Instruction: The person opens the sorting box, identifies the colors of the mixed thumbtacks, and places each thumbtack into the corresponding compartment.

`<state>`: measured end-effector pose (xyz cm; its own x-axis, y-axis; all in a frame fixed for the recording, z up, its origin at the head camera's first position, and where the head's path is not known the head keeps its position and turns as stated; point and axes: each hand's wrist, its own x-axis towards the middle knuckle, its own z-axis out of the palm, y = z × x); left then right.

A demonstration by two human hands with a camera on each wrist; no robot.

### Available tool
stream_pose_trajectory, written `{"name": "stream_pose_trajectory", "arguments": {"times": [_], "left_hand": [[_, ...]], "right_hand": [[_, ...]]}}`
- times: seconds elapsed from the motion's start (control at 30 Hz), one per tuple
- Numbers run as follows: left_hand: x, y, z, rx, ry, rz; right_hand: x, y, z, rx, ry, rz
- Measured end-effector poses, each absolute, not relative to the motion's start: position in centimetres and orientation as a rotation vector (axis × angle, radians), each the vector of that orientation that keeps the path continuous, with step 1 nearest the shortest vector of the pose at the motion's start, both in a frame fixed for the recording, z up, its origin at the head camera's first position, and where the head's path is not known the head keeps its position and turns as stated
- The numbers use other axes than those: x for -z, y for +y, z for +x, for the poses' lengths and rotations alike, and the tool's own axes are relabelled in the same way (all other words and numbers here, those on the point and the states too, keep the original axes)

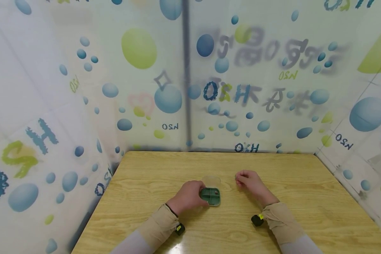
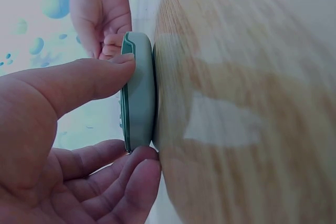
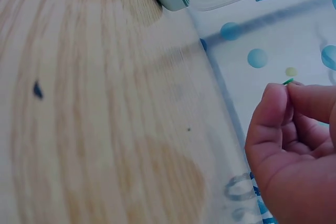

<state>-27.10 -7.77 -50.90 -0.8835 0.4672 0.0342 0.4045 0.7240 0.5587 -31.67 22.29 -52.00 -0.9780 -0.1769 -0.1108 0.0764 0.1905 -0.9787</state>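
A small green pill box (image 1: 210,201) with four compartments lies on the table, its clear lid (image 1: 211,181) swung open at the far side. My left hand (image 1: 188,195) grips the box from the left, thumb on the near edge and fingers at the far edge. Something small and reddish (image 1: 216,192) sits in the far right compartment. To the right of the box, my right hand (image 1: 250,181) is held apart from it. Between its thumb and index finger it pinches a tiny green piece (image 3: 288,81), mostly hidden by the fingertips.
The wooden table (image 1: 146,169) reaches back to a patterned curtain (image 1: 139,88), with more curtain on the left and right sides. Black cameras, one of them a wrist camera (image 1: 257,220), are strapped at both wrists. A dark mark (image 3: 37,89) shows on the wood.
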Motion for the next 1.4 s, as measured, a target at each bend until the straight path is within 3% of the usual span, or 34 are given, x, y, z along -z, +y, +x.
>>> {"name": "stream_pose_trajectory", "arguments": {"times": [0.7,1.4], "left_hand": [[50.8,-7.7,-27.0,-0.862,2.818,0.702],[50.8,-7.7,-27.1,-0.864,2.821,0.706]], "right_hand": [[51.8,22.8,-31.6,2.172,2.067,-0.063],[52.9,24.3,-31.8,2.537,1.45,0.102]]}}
